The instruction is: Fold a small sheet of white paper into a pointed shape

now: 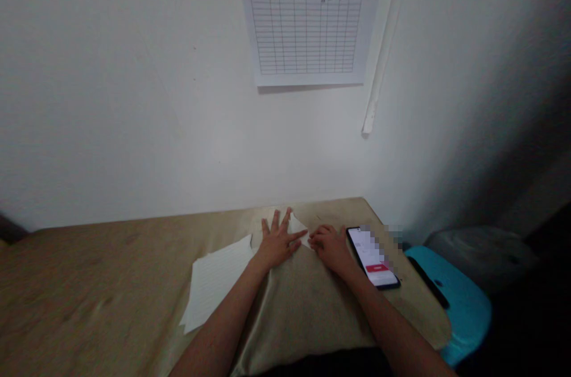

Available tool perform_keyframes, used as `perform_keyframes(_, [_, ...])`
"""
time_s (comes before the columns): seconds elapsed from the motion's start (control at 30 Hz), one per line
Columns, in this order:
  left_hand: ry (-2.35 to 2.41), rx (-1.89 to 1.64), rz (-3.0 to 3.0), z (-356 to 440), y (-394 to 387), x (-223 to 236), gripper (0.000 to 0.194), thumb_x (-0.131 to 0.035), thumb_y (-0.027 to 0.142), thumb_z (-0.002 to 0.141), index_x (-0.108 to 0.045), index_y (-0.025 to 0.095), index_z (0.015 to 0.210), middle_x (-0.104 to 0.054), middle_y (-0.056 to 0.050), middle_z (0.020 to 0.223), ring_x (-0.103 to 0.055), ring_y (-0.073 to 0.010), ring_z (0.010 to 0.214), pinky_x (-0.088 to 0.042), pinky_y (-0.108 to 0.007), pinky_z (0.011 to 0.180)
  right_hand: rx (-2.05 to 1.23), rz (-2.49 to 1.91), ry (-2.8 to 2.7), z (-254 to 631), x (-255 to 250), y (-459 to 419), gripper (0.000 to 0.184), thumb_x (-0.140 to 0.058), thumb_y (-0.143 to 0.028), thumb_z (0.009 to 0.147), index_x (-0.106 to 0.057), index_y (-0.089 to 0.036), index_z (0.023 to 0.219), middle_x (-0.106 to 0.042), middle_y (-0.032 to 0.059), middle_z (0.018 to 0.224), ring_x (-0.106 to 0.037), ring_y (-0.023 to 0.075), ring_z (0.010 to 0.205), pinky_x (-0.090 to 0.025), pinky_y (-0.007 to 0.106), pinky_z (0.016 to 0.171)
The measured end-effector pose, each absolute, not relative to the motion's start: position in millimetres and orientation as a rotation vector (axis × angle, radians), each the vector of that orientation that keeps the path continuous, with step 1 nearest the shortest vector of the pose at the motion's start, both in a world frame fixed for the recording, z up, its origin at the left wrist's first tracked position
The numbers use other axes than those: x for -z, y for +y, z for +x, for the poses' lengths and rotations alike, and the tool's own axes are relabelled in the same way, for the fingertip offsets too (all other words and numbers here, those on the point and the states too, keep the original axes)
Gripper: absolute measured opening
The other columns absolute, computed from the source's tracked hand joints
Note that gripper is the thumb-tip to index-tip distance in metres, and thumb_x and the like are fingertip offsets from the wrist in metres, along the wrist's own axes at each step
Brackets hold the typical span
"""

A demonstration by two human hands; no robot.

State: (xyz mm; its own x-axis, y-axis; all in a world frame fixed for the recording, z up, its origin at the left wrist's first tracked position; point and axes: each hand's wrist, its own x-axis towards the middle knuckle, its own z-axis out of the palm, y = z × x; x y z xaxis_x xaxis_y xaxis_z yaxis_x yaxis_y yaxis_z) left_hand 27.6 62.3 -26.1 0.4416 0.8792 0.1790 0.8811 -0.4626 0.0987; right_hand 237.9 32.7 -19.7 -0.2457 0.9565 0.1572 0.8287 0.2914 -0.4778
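Observation:
A small piece of white paper (296,225), apparently folded to a pointed shape, lies on the cloth-covered table near the wall. My left hand (279,242) rests flat over its left part with the fingers spread, hiding some of it. At the paper's right corner, the curled fingers of my right hand (331,247) pinch the edge. Left of my left forearm are lined white sheets (218,279), partly covered by that arm. To the right of my right hand a phone (373,258) lies face up with its screen lit.
A tan cloth (111,282) covers the table, which stands against a white wall (134,97). Taped up above is a printed table sheet (307,32). Beyond the table's right edge are a turquoise stool or chair (464,299) and a translucent plastic bag (482,255).

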Motion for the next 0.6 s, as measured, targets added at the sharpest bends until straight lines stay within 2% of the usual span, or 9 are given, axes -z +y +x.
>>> perform_keyframes(0.17, [-1.68, 0.307, -2.676, 28.2, 60.0, 25.6, 0.044, -0.041, 0.063, 0.096, -0.046, 0.057, 0.139, -0.002, 0.007, 0.17, 0.0, -0.0467, 0.153, 0.0, -0.078, 0.112, -0.421, -1.594, -2.145, 237.9, 17.5, 31.8, 0.024, -0.05, -0.024, 0.097, -0.074, -0.028, 0.101, -0.07, 0.0051, 0.118, -0.047, 0.0251, 0.129, 0.002, 0.071, 0.112])
perform_keyframes(0.33, [-1.817, 0.26, -2.658, 30.2, 59.1, 24.1, 0.052, -0.042, 0.071, 0.091, -0.045, 0.055, 0.141, -0.008, 0.002, 0.169, -0.004, -0.0488, 0.152, 0.0, -0.077, 0.112, -0.401, -1.578, -2.138, 237.6, 17.4, 31.5, 0.023, -0.052, -0.024, 0.097, -0.074, -0.028, 0.101, -0.07, 0.0051, 0.117, -0.048, 0.0257, 0.129, 0.001, 0.073, 0.112])
perform_keyframes(0.6, [-1.884, 0.279, -2.636, 33.0, 60.5, 27.0, 0.054, -0.038, 0.074, 0.09, -0.046, 0.055, 0.141, -0.016, 0.0, 0.168, -0.005, -0.0487, 0.152, 0.004, -0.077, 0.111, -0.373, -1.587, -2.156, 235.7, 17.6, 32.1, 0.023, -0.051, -0.025, 0.098, -0.073, -0.027, 0.1, -0.07, 0.005, 0.116, -0.049, 0.0255, 0.127, -0.002, 0.073, 0.111])
